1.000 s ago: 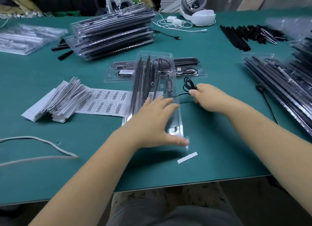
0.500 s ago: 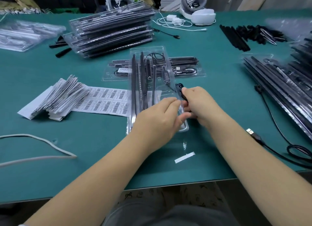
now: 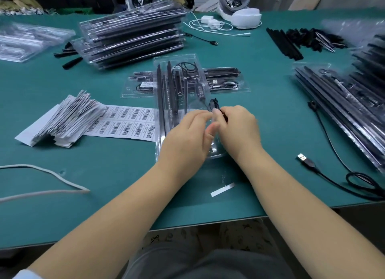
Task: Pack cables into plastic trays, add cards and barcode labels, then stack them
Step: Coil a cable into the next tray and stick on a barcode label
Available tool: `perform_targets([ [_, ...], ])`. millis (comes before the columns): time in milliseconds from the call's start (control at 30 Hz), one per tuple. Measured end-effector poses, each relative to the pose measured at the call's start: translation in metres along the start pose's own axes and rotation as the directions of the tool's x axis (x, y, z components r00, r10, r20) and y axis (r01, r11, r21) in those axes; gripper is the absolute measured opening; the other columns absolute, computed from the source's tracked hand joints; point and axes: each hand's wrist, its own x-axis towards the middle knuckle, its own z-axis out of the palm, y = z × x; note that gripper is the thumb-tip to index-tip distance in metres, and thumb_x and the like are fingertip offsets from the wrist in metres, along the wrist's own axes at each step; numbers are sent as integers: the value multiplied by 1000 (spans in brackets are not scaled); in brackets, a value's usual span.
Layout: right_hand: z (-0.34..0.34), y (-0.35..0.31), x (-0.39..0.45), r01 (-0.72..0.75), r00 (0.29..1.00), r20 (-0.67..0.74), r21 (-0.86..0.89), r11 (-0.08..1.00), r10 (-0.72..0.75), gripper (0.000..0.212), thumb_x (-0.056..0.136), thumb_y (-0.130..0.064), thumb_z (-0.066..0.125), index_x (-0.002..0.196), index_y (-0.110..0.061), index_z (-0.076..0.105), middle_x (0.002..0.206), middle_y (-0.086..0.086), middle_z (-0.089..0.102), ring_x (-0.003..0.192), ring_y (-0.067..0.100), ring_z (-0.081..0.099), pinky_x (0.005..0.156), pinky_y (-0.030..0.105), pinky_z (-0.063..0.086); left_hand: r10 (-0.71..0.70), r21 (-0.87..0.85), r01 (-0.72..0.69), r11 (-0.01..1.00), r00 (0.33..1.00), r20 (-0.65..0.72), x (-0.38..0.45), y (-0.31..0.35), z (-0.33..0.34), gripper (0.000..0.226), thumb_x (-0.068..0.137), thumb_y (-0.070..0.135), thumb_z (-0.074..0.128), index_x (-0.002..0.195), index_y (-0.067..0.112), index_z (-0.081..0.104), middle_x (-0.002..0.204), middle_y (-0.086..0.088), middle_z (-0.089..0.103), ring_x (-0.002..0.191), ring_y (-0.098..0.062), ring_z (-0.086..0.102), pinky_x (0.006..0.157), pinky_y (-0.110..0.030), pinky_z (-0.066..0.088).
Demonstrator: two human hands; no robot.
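bench (image 3: 104, 174) | tray (image 3: 177, 70) under both hands, running away from the grip | left hand (image 3: 187, 137) fingers curled at the cable, hold unclear | right hand (image 3: 237, 129) pinches coiled cable (image 3: 214, 104) | step: seating cable in tray | next: press coil down into its pocket

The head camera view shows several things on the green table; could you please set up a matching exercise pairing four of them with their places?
Things:
1. sheet of white barcode labels
2. loose black USB cable
3. tall stack of packed clear plastic trays
4. small bundle of black cable

Places:
A. far side of the table, left of centre
B. pinched in the right hand, over the clear plastic tray
C. near right part of the table, plug end lying free
D. flat on the table, just left of that tray

Pairs: 1-D, 2-C, 3-A, 4-B
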Motion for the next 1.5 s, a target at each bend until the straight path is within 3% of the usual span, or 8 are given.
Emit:
perform_targets([
  [333, 3, 5, -1, 32, 995, 100, -188, 982, -13, 24, 88, -28, 47, 68, -19, 38, 72, -2, 31, 70, 28, 40, 50, 29, 22, 13, 17, -17, 1000, 982, 190, 0, 0, 1, 46, 86, 41, 52, 92, -1, 69, 92, -13, 68, 75, -29, 67, 55, -41, 55],
  [433, 3, 11, -5, 29, 992, 119, 126, 992, -45, 22, 87, -31, 56, 72, -41, 44, 86, -2, 43, 79, 27, 47, 63, 35, 37, 35, 22, -41, 999, 979, 198, -1, -1, 2, 48, 86, 41, 51, 92, -3, 68, 91, -14, 68, 73, -28, 67, 54, -40, 54],
  [567, 1, 15, -5, -99, 979, 205, 446, 890, 6, 27, 90, -29, 58, 74, -30, 37, 83, -5, 39, 77, 19, 42, 74, 37, 43, 34, 34, -42, 999, 980, 196, -1, 0, 1, 50, 87, 42, 50, 92, -4, 68, 91, -15, 68, 73, -29, 67, 53, -40, 55],
  [800, 1, 21, -8, 255, 963, 159, -261, 931, -219, 33, 85, -45, 52, 107, -21, 57, 94, -2, 27, 88, 21, 25, 84, 33, 33, -1, -40, 25, 999, 860, 511, 2, -10, -12, 55, 84, 49, 53, 121, 9, 61, 125, -1, 60, 113, -15, 55, 95, -28, 43],
  [900, 2, 14, -9, 219, 963, 183, -115, 969, -196, 38, 87, -50, 53, 114, -26, 62, 94, -2, 32, 96, 23, 33, 84, 34, 34, -52, -96, 136, 986, 797, 602, 5, -31, -29, 76, 76, 64, 56, 137, 20, 47, 144, 7, 43, 135, -7, 31, 114, -26, 21],
  [1033, 10, 2, -13, 205, 960, 214, -100, 974, -181, 36, 95, -37, 45, 124, -18, 56, 95, 5, 39, 100, 29, 42, 80, 37, 40, -302, 398, -26, 917, 607, 735, 3, -46, -27, 113, 55, 93, 16, 150, 34, -5, 158, 14, -9, 145, -18, -14, 115, -48, -13],
  [1367, -17, 28, -6, -54, 865, 455, 504, 862, -211, 41, 87, -8, 63, 127, -17, 59, 103, -6, 67, 90, 7, 61, 97, 26, 45, -310, 444, -96, 891, 586, 749, -2, -47, -20, 110, 59, 87, -6, 148, 24, -20, 157, 7, -19, 143, -21, -21, 115, -51, -12],
  [1500, -11, 26, -3, 76, 878, 431, 304, 950, -209, 34, 89, -25, 63, 122, -30, 62, 90, -12, 49, 76, 9, 53, 78, 21, 40, -293, 428, -82, 900, 611, 735, -2, -45, -21, 108, 62, 85, -5, 149, 22, -16, 158, 6, -16, 144, -21, -18, 115, -51, -9],
])
